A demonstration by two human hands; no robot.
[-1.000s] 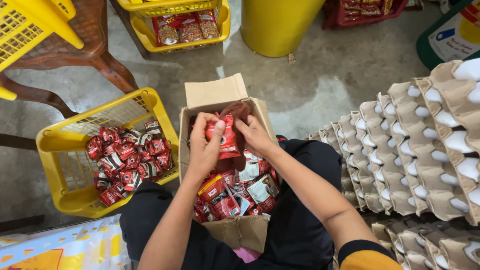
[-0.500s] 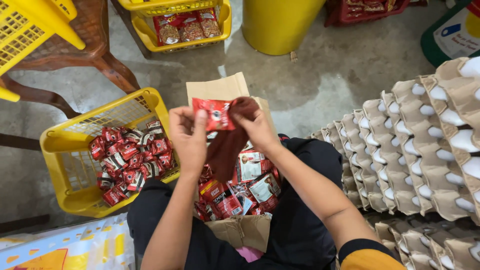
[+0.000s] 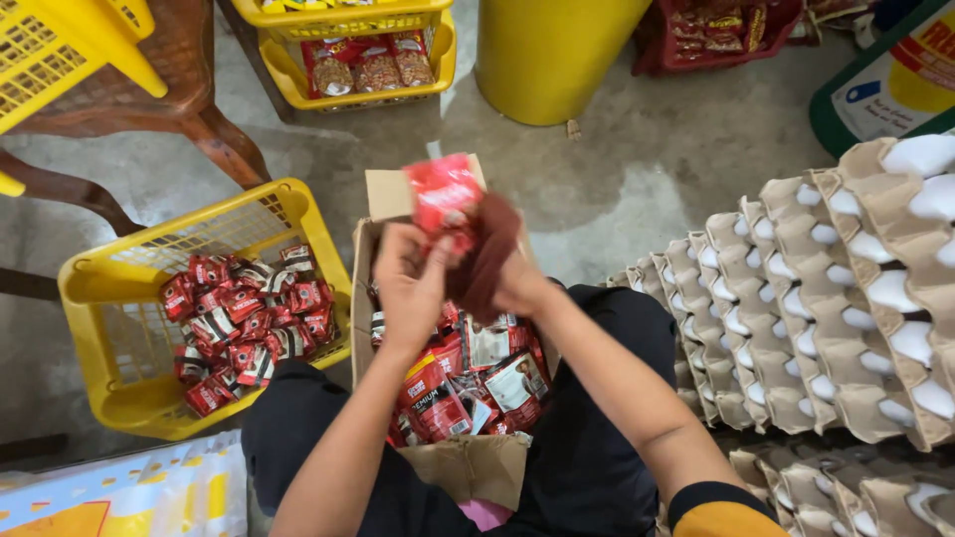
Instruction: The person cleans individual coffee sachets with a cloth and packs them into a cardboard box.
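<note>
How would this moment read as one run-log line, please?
left hand: holding red sachet | right hand: on same sachet | above cardboard box

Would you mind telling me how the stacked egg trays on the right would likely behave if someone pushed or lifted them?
The egg trays look like moulded pulp holding white eggs, so the load is probably fragile and rather heavy for its size. The stacks lean in the head view, so a sideways push could well make them slide or tip. Pulp may flex if lifted by one edge.
</note>
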